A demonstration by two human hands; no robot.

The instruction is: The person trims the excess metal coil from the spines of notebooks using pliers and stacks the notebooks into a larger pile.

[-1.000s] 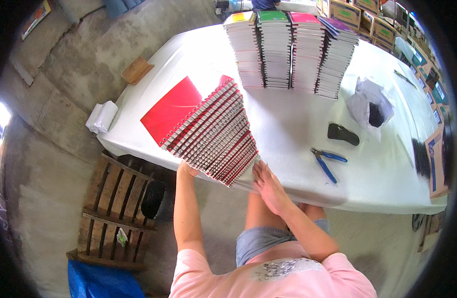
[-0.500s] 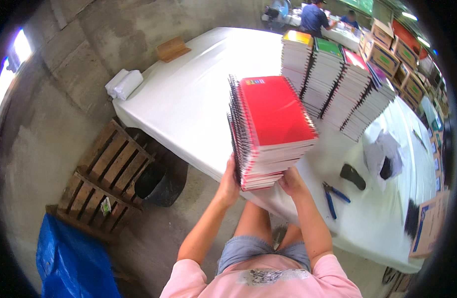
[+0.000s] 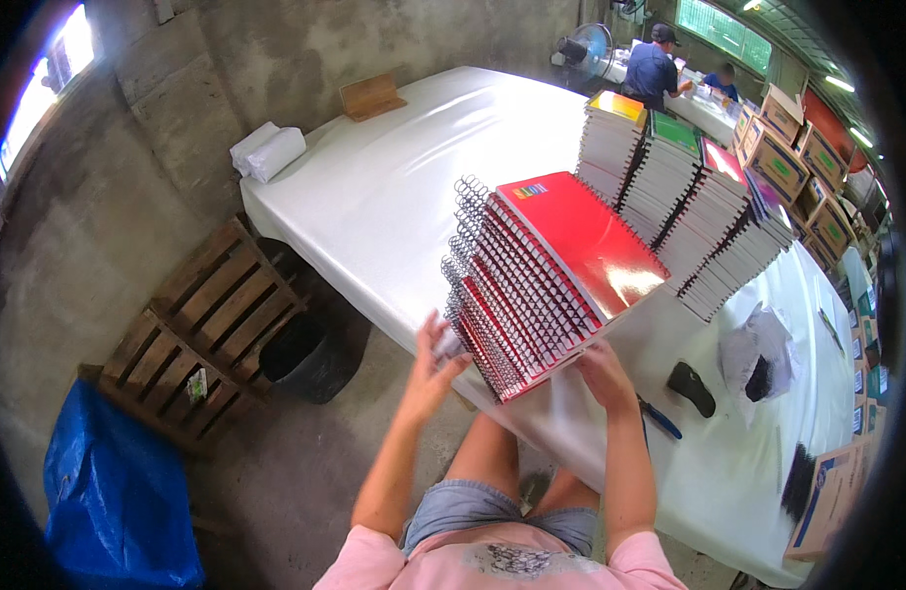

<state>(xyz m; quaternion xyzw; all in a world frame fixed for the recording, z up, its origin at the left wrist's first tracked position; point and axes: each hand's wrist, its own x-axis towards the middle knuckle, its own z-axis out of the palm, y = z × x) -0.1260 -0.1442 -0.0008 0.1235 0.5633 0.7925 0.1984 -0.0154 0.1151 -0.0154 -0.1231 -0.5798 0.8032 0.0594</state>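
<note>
A tall stack of red spiral notebooks (image 3: 581, 241) leans at the table's near edge, its wire coils fanned out on the left side. My right hand (image 3: 603, 372) grips the lower near corner of the stack, its fingers partly hidden by the notebooks. Spread fingers show on my left hand (image 3: 433, 366), which sits beside the lower coils; whether it touches them is hard to tell. Blue-handled pliers (image 3: 660, 418) lie right of my right wrist, partly covered by the forearm. Beyond the red stack stand several more notebook stacks with yellow (image 3: 616, 104), green (image 3: 675, 131) and red (image 3: 724, 159) covers.
The white-covered table (image 3: 374, 187) carries a dark elongated object (image 3: 691, 388), a crumpled white plastic bag (image 3: 753, 344) and a white bundle (image 3: 268, 150). Left on the floor are a wooden pallet (image 3: 202, 324), a black bucket (image 3: 310, 359) and a blue tarp (image 3: 119, 492). Cartons (image 3: 776, 162) and seated people (image 3: 650, 74) are farther back.
The red stack has tilted and fanned out, showing its coils more. My left hand has come off its side with fingers spread. The view has shifted slightly.
</note>
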